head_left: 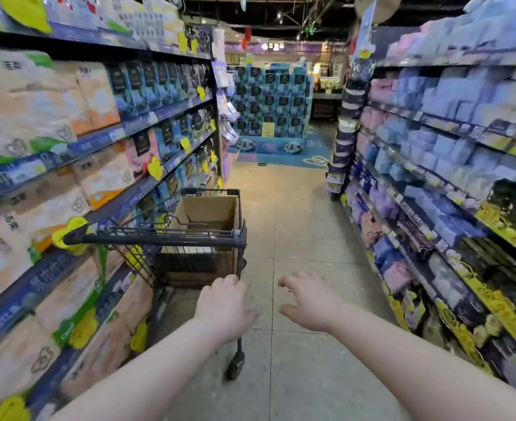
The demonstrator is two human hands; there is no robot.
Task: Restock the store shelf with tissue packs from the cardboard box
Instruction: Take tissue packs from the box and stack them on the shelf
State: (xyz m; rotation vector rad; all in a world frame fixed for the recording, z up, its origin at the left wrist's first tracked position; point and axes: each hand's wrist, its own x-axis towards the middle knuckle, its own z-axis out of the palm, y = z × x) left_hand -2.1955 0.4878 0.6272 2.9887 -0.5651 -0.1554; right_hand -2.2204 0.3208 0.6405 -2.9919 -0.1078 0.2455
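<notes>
- A cardboard box (207,214) sits in the basket of a dark wire shopping cart (171,238), top flaps open; what shows of its inside looks bare, and no tissue packs are visible in it
- The cart stands close along the left shelf (77,147), which is packed with tissue packs (32,98) in beige, orange and green wrap, dark blue ones farther along
- The left hand (225,308) hovers below the cart handle, fingers loosely curled, gripping nothing
- The right hand (308,302) is spread open over the tiled floor (296,223), empty
- The right shelf (451,165) lines the other side; a blue stacked display (273,101) closes the aisle's far end
</notes>
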